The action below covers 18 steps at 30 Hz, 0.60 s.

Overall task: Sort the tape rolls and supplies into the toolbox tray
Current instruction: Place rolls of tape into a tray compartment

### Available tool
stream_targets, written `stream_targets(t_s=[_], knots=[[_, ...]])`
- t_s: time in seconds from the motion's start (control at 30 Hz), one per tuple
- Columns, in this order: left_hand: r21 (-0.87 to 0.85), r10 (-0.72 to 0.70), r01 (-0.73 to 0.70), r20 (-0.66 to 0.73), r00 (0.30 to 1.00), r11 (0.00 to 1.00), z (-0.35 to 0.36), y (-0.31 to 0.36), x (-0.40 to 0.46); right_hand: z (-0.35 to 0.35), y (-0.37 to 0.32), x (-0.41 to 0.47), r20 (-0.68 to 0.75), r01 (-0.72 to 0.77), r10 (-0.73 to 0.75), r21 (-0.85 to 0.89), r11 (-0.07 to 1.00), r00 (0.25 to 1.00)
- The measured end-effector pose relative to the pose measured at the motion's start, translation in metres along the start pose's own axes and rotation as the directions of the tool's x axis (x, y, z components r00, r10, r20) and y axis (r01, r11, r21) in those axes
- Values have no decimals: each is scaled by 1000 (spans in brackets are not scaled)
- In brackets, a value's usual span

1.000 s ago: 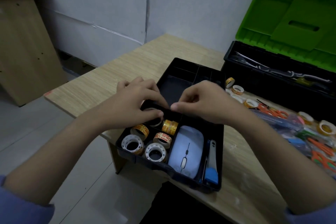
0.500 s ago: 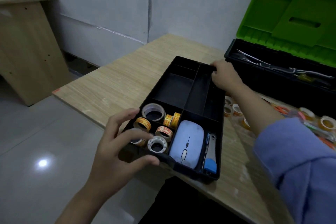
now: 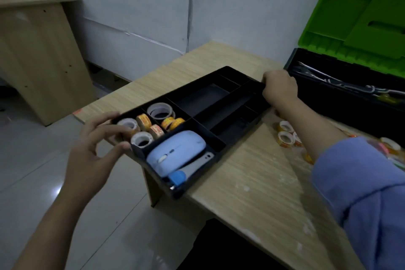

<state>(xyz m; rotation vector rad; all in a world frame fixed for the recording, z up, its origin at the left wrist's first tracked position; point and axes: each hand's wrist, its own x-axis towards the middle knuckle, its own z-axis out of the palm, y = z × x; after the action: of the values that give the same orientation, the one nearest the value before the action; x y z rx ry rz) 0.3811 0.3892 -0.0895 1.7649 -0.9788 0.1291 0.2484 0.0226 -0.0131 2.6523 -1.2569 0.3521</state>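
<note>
Black plastic tray (image 3: 221, 103) sits skewed on the wood-grain bench (image 3: 252, 173), near corner overhanging the bench edge above the tiled floor (image 3: 39, 177). Just right of the left-hand fingers (image 3: 122, 146): tray's near compartments w/ tape rolls (image 3: 143, 139), some flat, some on edge, white and orange-printed; a larger pale roll (image 3: 159, 110) one cell further. Beyond these, a smooth rounded pale-blue mouse (image 3: 176, 152) and a grey/blue stapler-type tool (image 3: 188, 170) lie side by side in the long near cell. Remaining cells dark, contents not discernible.

Left hand (image 3: 92, 155): forearm bare, fingers spread fairly wide, thumb tip and fingertips on the tray's near-left corner wall. Right hand (image 3: 279, 89): arm stretched forward, blue sleeve pushed up, fingers curled closed over the tray's far corner rim.

Right of the right-hand fingers: open toolbox (image 3: 350, 98), black base, green ribbed lid (image 3: 361, 13) upright; contents blurred. Loose tape rolls (image 3: 286, 138) on the bench under the right forearm, apart from the tray. Second wooden desk (image 3: 37, 50) at far left against the wall.
</note>
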Motion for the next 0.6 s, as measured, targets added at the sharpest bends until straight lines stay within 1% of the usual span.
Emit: stream_targets(t_s=[0.07,0.1,0.13,0.2,0.27,0.43,0.53,0.6], knots=[[30,-7,9,-65,998,1000,-5,-3,1,-1,-7,2,34,-2,0,55,998,999],[-10,-45,44,-97,994,999,-3,-3,-3,-1,-9,1,54,-4,-1,85,996,999],[-82,-120,112,-108,987,990,1,-3,-6,-1,-11,-1,69,-3,-5,115,993,998],[-217,-234,212,-80,969,953,7,-4,-11,-1,-15,-2,76,-2,-10,157,988,997],[-262,-255,238,-35,966,935,11,-4,-10,-4,-15,-5,73,-5,-7,171,985,997],[-413,-382,318,-81,921,854,2,-4,15,-26,-13,-23,48,-38,29,192,981,998],[-496,-416,338,-51,908,800,-7,-11,32,-48,-8,-48,35,-37,29,221,975,999],[-499,-398,350,10,917,793,-11,-13,42,-59,-1,-71,28,-27,21,251,968,999]])
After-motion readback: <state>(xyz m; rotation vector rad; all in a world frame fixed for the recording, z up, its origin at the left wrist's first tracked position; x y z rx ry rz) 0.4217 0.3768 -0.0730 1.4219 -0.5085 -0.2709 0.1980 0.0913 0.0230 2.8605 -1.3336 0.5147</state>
